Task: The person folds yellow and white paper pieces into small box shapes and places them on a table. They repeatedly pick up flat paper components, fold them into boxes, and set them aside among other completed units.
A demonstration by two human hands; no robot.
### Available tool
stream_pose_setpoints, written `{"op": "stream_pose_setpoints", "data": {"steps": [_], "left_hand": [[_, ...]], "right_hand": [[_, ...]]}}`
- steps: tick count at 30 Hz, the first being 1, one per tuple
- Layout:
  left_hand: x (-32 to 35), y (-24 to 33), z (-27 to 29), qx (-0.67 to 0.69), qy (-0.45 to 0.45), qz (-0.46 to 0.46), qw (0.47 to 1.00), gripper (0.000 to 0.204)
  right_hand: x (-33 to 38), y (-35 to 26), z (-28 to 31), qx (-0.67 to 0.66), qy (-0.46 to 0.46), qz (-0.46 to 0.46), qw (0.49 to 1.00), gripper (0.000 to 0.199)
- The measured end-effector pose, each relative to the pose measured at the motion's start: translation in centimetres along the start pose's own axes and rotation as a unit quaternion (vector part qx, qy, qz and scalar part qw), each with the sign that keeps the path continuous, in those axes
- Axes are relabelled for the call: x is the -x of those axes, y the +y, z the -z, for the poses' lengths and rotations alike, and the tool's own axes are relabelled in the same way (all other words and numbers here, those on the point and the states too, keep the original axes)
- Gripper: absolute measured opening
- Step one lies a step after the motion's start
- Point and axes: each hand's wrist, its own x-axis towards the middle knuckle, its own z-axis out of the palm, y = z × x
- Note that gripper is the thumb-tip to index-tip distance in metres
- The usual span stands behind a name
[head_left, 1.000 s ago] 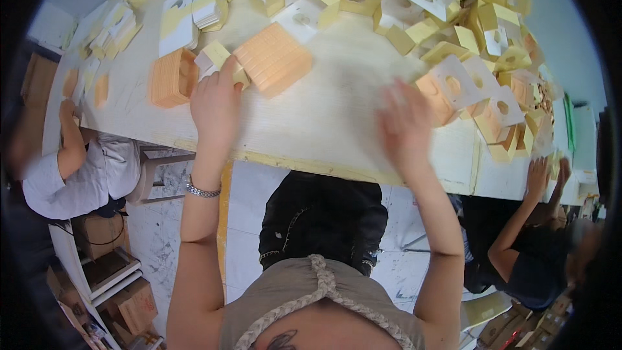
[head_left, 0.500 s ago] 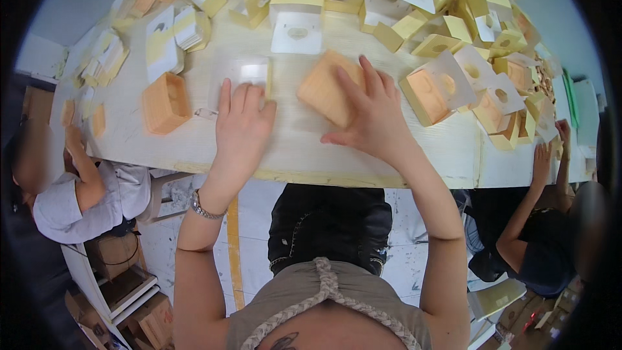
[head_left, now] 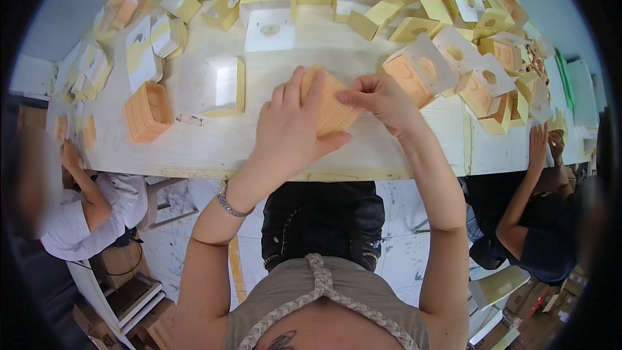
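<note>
A peach-coloured ribbed plastic tray or stack of trays [head_left: 334, 105] is between my hands in front of me. My left hand [head_left: 283, 120] grips its left side, with fingers over the top and the thumb along the near edge. At the right edge, my right hand [head_left: 383, 102] pinches the peach piece between thumb and curled fingers. Left of my left hand stands a yellow-and-white box [head_left: 238, 87] with a clear sheet beside it. Farther left rests a stack of nested peach trays [head_left: 148, 113].
Yellow-and-white boxes [head_left: 272, 26] are heaped along the far side. To the right, boxes with peach inserts [head_left: 406, 78] have raised flaps with holes. Flat box pieces [head_left: 139, 52] lie at the left. People's hands [head_left: 536, 146] work at both table ends.
My left hand has moved right from beside the yellow-and-white box onto the peach piece. My right hand has shifted from spread over it to pinching its right edge. The view has shifted slightly.
</note>
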Motion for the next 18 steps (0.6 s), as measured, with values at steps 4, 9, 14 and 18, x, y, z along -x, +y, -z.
{"op": "stream_pose_setpoints", "data": {"steps": [4, 9, 14, 18], "left_hand": [[-0.3, -0.5, 1.3, -0.063, 0.001, -0.051, 0.997, 0.085], [-0.1, -1.4, 1.0, -0.099, -0.024, -0.032, 0.994, 0.085], [1.0, -3.8, 4.7, -0.119, 0.052, 0.008, 0.992, 0.079], [0.9, -11.0, 7.1, -0.203, 0.233, 0.260, 0.915, 0.058]], "right_hand": [[-0.9, 1.4, -1.4, -0.068, -0.040, -0.007, 0.997, 0.023], [0.6, 0.4, -0.6, -0.208, -0.002, -0.029, 0.978, 0.026], [1.3, 1.7, 3.3, 0.019, 0.067, -0.044, 0.997, 0.038], [1.6, 2.9, 1.3, 0.341, 0.232, 0.213, 0.886, 0.043]]}}
